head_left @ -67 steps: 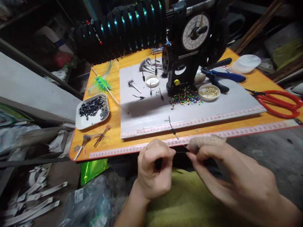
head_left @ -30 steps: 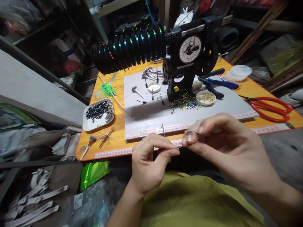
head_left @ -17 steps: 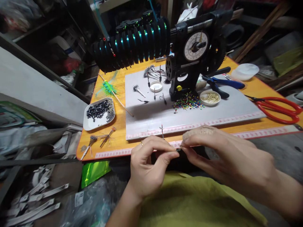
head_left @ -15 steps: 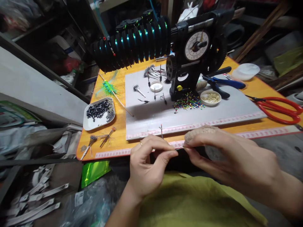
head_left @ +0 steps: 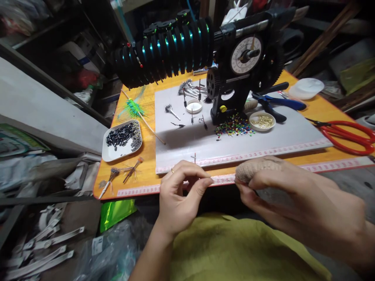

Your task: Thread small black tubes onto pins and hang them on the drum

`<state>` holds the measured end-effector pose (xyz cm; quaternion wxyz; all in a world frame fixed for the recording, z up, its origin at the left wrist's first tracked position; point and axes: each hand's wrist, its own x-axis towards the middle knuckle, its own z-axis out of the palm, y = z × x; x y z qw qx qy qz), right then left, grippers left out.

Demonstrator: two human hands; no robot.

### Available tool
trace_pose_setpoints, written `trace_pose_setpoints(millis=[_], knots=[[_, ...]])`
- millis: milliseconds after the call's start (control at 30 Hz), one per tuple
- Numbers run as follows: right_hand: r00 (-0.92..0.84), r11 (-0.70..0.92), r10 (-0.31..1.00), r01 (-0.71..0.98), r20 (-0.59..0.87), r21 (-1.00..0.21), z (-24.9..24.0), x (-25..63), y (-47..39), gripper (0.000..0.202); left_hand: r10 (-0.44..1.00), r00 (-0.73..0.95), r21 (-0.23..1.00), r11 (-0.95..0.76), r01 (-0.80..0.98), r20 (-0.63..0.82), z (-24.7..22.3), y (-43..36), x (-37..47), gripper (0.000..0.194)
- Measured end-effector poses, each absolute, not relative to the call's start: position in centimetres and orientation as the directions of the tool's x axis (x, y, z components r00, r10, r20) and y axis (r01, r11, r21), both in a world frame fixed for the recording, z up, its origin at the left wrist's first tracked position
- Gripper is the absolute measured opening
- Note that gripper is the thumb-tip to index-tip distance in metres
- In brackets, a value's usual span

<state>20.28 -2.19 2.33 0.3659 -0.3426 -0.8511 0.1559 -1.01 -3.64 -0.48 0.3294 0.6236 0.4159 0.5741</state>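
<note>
My left hand (head_left: 182, 197) is closed in a pinch, thumb against bent index finger, above the front edge of the table. Whatever lies between those fingertips is too small to make out. A thin, small upright piece (head_left: 195, 157) shows just above its knuckles; whether it is held I cannot tell. To the right, my right hand (head_left: 288, 199) also pinches, with a beige ribbed cover (head_left: 258, 168) on one finger. Its grip hides anything in it. A gap separates the two hands, and a pink-and-white measuring strip (head_left: 224, 179) runs behind them along the table edge.
A black geared machine with a dial (head_left: 246, 55) and a row of dark spools (head_left: 164, 52) stands over a grey board (head_left: 175, 152). Around it are colourful beads (head_left: 233, 125), a dish of gold pieces (head_left: 262, 121), blue-handled pliers (head_left: 285, 103), red scissors (head_left: 348, 136) and a white tray (head_left: 117, 157).
My hands have moved apart: the right one shifted right, the left slightly left. The thin upright piece shifted left along with the left hand. Both pinches stay closed.
</note>
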Motion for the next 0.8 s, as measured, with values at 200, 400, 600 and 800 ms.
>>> trace_pose_setpoints(millis=[200,400,600,800], knots=[[-0.657,0.810,0.584,0.439,0.476,-0.388,1.6,21.1,-1.7,0.016,0.878,-0.012,0.861,-0.466,0.204,0.478,-0.1,-3.8,-0.4,0.009],[-0.563,0.767,0.636,0.385,0.528,-0.514,1.8,19.9,-2.1,0.029,0.818,0.002,0.800,-0.562,0.207,0.575,0.3,-3.9,0.2,0.007],[-0.497,0.721,0.675,0.285,0.546,-0.632,2.0,19.4,-2.2,0.034,0.802,-0.025,0.797,-0.588,0.141,0.596,0.1,-3.7,0.4,0.009],[-0.445,0.686,0.709,0.252,0.547,-0.683,2.0,19.4,-2.2,0.043,0.852,0.011,0.849,-0.523,0.077,0.524,0.1,-3.8,0.2,0.008]])
